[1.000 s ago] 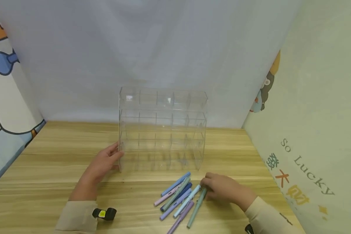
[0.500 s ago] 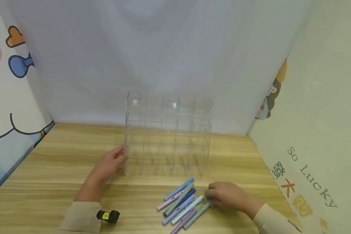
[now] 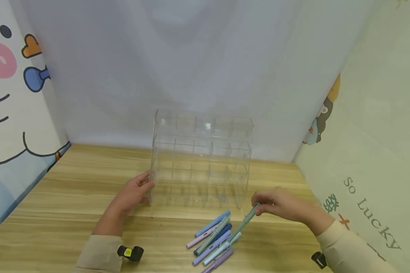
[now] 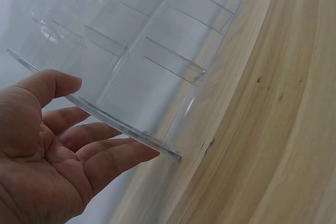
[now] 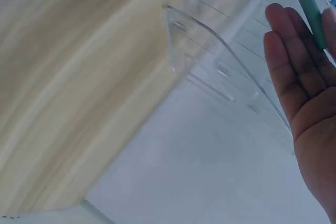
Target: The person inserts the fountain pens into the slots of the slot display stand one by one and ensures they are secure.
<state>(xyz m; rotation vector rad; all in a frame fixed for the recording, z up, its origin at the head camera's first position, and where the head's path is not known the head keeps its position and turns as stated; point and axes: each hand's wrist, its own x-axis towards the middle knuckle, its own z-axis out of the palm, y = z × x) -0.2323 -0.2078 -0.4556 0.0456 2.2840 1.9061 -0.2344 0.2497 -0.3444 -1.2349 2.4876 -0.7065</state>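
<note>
My right hand (image 3: 280, 204) pinches the end of a sage-green pen (image 3: 243, 225) between thumb and fingers. The pen slants down to the left, its lower end overlapping a light-blue pen (image 3: 216, 254) in the head view. In the right wrist view, the green pen (image 5: 308, 9) lies between thumb and straight fingers. A clear acrylic display rack (image 3: 202, 145), tiered and divided into compartments, stands upright on the table. At its left side panel, my left hand (image 3: 131, 197) holds the edge, thumb on the front side and fingers behind, as the left wrist view shows.
Several pens lie in a loose pile before the rack, among them a blue pen (image 3: 212, 224), a pink pen (image 3: 199, 238) and a purple pen (image 3: 218, 261). A white curtain (image 3: 198, 68) hangs behind the wooden table (image 3: 99, 178). Printed cloths flank both sides.
My right hand has lifted its end of the green pen up and away from the table, and the pen has swung across the light-blue one. The left hand stays at the rack. The head view has shifted.
</note>
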